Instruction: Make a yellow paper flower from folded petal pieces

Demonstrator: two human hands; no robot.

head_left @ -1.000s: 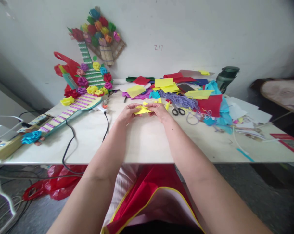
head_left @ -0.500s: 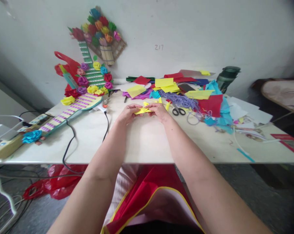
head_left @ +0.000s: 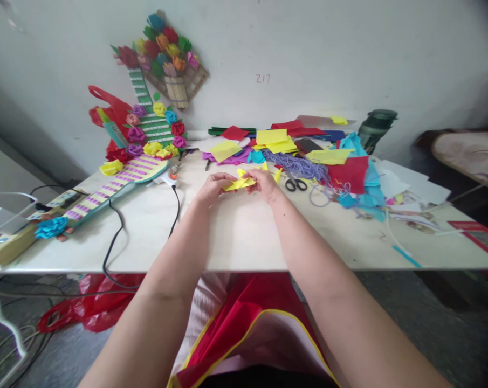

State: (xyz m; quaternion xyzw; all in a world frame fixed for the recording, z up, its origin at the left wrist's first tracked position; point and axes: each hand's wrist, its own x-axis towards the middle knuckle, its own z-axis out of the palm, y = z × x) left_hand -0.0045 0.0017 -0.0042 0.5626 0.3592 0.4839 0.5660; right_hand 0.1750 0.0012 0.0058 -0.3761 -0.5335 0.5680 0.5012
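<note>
A small piece of yellow crepe paper (head_left: pixel 239 185) is stretched between my two hands, just above the table. My left hand (head_left: pixel 216 187) pinches its left end with closed fingers. At the other end, my right hand (head_left: pixel 263 184) grips the paper between thumb and fingers. The paper looks creased or twisted in the middle. Just beyond my hands lie more small yellow paper pieces (head_left: pixel 278 175), partly hidden by my right hand. Black-handled scissors (head_left: pixel 296 185) rest to the right of that hand.
Purple yarn (head_left: pixel 300 164), yellow sheets (head_left: pixel 271 137) and red paper (head_left: pixel 355 172) are heaped along the back. A dark green bottle (head_left: pixel 376 129) stands at the back right. A flower-decorated guitar shape (head_left: pixel 126 175) lies left, near a hot glue gun (head_left: pixel 169 180) and its black cord.
The yellow paper's right end has tilted and shows a wider flap. My right fingers have shifted slightly on it, while my left hand stays nearly in place.
</note>
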